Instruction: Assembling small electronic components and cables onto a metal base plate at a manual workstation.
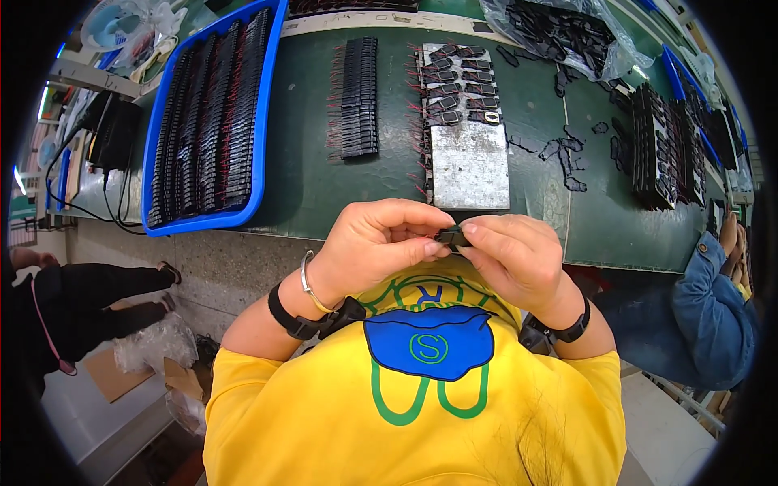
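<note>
Close to my chest, at the table's near edge, both hands pinch one small black plastic part (451, 236). Thumb and fingertips of my left hand (377, 239) close on its left side. My right hand (519, 255) grips the other side with thumb and forefinger. Fingers cover much of the part, so its details are hidden. Just beyond my hands lies a grey metal plate (470, 174), with several black frame-shaped pieces (442, 89) on its far half and red-wired black parts along its left edge. Farther left is a row of black parts with red wires (359, 97).
A blue tray (253, 194) packed with rows of wired black parts stands at the left. Loose black frames (567, 154) and stacked loaded plates (652, 150) lie right, below a plastic bag of black pieces (559, 36). Another person's denim sleeve (701, 300) is at the right.
</note>
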`<state>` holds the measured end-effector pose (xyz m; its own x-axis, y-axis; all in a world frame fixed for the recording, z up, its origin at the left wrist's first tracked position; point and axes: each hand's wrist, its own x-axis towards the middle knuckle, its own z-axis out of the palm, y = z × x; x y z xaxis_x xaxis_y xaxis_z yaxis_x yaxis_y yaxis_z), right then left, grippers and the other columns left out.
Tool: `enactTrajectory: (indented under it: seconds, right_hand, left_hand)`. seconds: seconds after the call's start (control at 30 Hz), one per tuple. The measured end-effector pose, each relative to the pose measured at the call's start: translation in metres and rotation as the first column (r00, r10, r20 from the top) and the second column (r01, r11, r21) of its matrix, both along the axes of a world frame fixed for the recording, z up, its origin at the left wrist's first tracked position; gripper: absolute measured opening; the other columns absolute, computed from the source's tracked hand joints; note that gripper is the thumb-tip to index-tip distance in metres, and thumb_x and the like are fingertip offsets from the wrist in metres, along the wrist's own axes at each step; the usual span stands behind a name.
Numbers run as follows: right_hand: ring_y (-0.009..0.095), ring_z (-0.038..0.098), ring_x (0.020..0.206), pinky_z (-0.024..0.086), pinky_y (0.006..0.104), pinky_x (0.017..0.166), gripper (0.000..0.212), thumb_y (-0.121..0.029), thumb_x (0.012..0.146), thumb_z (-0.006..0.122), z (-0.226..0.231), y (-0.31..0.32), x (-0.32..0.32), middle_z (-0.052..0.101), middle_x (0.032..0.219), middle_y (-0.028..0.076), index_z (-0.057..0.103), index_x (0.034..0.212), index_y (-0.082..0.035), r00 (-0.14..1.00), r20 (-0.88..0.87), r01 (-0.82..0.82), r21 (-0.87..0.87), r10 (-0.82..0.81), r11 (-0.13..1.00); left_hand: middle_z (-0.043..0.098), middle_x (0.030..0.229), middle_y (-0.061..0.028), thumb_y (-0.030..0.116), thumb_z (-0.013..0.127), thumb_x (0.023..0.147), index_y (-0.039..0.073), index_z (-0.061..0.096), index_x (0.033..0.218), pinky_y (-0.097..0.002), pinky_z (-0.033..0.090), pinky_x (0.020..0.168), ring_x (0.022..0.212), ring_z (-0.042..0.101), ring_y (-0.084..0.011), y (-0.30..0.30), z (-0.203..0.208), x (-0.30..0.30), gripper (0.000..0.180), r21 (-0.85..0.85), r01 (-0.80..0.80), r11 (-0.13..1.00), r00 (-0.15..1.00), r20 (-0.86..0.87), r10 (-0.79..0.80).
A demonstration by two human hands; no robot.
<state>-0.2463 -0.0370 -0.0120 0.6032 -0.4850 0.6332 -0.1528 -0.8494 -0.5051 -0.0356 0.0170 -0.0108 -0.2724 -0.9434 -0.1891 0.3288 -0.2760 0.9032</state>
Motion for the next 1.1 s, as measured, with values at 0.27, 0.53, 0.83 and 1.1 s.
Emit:
enactTrajectory:
  seconds: [0.27,0.53,0.83,1.1]
  right_hand:
    - [0.027,0.066,0.067,0.052,0.0309,0.056,0.031,0.002,0.065,0.075,0.0007,0.0015,-0.0006,0.067,0.083,0.014,0.063,0.094,-0.001,1.0,0.002,-0.009,-0.024,0.009,1.0]
    - [0.026,0.066,0.067,0.051,0.031,0.054,0.029,0.002,0.065,0.074,0.0071,0.0046,-0.002,0.067,0.082,0.015,0.064,0.092,0.001,0.996,-0.077,0.023,-0.121,-0.033,0.992]
    - [0.027,0.066,0.066,0.051,0.0309,0.054,0.028,0.004,0.064,0.073,0.0048,0.0039,-0.0015,0.067,0.082,0.015,0.063,0.09,0.001,1.0,-0.025,0.015,-0.089,-0.018,0.996]
    - [0.027,0.066,0.066,0.052,0.0308,0.055,0.03,0.003,0.064,0.073,0.0029,0.0032,-0.0016,0.067,0.083,0.015,0.062,0.092,0.0,1.0,-0.011,-0.022,-0.035,0.022,0.999]
  left_hand:
    - [0.066,0.097,-0.0129,-0.011,0.06,0.082,-0.005,0.062,0.106,-0.028,0.055,0.08,0.089,0.068,-0.0224,0.0003,0.0012,0.0004,0.025,0.07,0.009,0.998,1.0,-0.026,-0.007]
    - [0.066,0.098,-0.0139,-0.011,0.06,0.082,-0.005,0.062,0.106,-0.0284,0.055,0.081,0.09,0.068,-0.0224,0.0009,0.0033,-0.0008,0.025,0.066,0.02,0.998,1.0,-0.023,-0.019]
    - [0.067,0.098,-0.0143,-0.012,0.062,0.08,-0.005,0.063,0.106,-0.0291,0.055,0.082,0.091,0.067,-0.0219,0.0004,0.005,-0.0003,0.027,0.038,0.027,0.999,0.999,-0.042,-0.025]
    - [0.067,0.097,-0.013,-0.011,0.066,0.078,-0.005,0.064,0.103,-0.0287,0.054,0.081,0.089,0.067,-0.0208,0.0016,-0.0036,0.0006,0.026,-0.039,0.028,0.999,0.999,-0.019,-0.028]
